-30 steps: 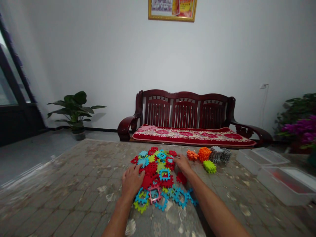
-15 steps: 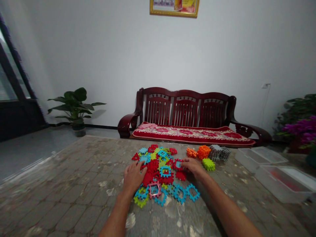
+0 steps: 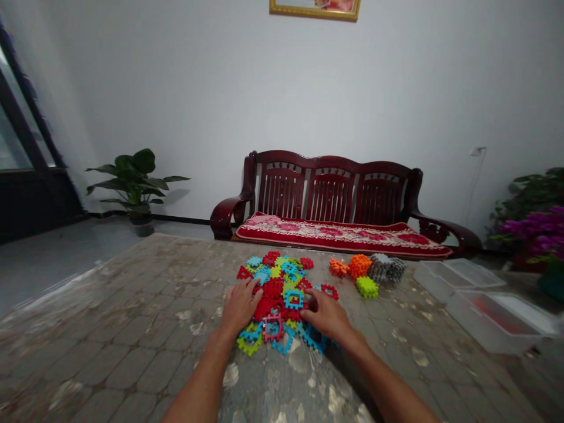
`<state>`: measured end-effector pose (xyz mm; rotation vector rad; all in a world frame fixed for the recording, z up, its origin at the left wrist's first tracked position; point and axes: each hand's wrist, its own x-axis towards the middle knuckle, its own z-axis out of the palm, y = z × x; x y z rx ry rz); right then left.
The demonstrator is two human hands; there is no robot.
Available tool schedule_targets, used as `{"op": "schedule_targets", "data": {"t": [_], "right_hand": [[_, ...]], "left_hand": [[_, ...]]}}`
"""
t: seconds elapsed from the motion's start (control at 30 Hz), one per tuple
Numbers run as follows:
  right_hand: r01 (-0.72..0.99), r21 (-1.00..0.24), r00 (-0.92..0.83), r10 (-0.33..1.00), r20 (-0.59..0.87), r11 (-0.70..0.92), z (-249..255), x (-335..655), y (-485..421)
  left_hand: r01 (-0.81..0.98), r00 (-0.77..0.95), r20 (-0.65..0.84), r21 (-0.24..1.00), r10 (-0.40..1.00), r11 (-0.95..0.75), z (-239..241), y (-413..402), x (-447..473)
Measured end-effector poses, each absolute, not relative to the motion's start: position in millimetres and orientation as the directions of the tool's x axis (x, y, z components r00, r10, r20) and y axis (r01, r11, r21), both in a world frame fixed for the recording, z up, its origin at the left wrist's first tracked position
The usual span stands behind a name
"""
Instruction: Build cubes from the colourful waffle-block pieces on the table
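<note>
A heap of flat toothed plastic tiles (image 3: 277, 291), red, blue, yellow-green and pink, lies on the table (image 3: 132, 329). My left hand (image 3: 240, 305) rests palm down on the heap's left edge, fingers spread over red tiles. My right hand (image 3: 326, 316) lies on the heap's right side, fingers bent onto red and blue tiles; nothing is clearly gripped. Sorted stacks stand to the right: orange (image 3: 352, 266), grey (image 3: 386, 268) and yellow-green (image 3: 367, 286).
Two clear plastic bins (image 3: 497, 317) sit at the table's right side. A dark wooden bench (image 3: 335, 205) with a red cushion stands behind the table. A potted plant (image 3: 134, 182) is at the left wall, purple flowers (image 3: 537, 226) at the right.
My right hand has pulled back from the far right of the heap toward me and now lies on its near right side. The camera has tilted down slightly.
</note>
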<state>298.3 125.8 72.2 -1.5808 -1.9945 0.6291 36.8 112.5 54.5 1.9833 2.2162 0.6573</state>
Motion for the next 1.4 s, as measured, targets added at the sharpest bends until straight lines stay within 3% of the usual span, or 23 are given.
{"op": "schedule_targets", "data": {"t": [0.17,0.27,0.4,0.53,0.63,0.73,1.13,1.4], "right_hand": [[0.716,-0.677,-0.198,0.980,0.036,0.170,73.2,292.2,131.5],[0.710,-0.646,-0.199,0.960,0.198,0.281,80.2,300.8,132.3],[0.742,-0.461,-0.295,0.855,0.426,0.486,85.5,327.7,125.0],[0.801,-0.210,-0.347,0.721,0.600,0.560,76.7,367.2,117.7],[0.831,-0.034,-0.399,0.637,0.659,0.555,68.0,395.1,112.8],[0.845,0.044,-0.427,0.623,0.656,0.533,61.1,417.0,108.8],[0.936,-0.242,-0.132,0.894,0.428,0.254,51.2,435.7,100.6],[0.945,-0.242,-0.143,0.941,0.306,0.222,58.8,440.5,103.8]], "left_hand": [[0.921,-0.141,0.199,0.387,0.970,0.055,54.3,113.5,34.7],[0.924,-0.139,0.187,0.379,0.973,0.059,55.0,114.1,33.3],[0.927,-0.128,0.217,0.373,0.968,0.039,51.9,115.4,31.2],[0.930,-0.117,0.247,0.367,0.962,0.019,46.9,117.7,28.1],[0.928,-0.106,0.256,0.373,0.961,0.003,44.6,119.5,25.6],[0.927,-0.099,0.253,0.374,0.962,-0.003,42.8,120.9,23.8],[0.934,-0.077,0.274,0.357,0.959,-0.027,36.8,124.9,18.6],[0.937,-0.083,0.284,0.348,0.955,-0.022,31.2,127.9,16.1]]}}
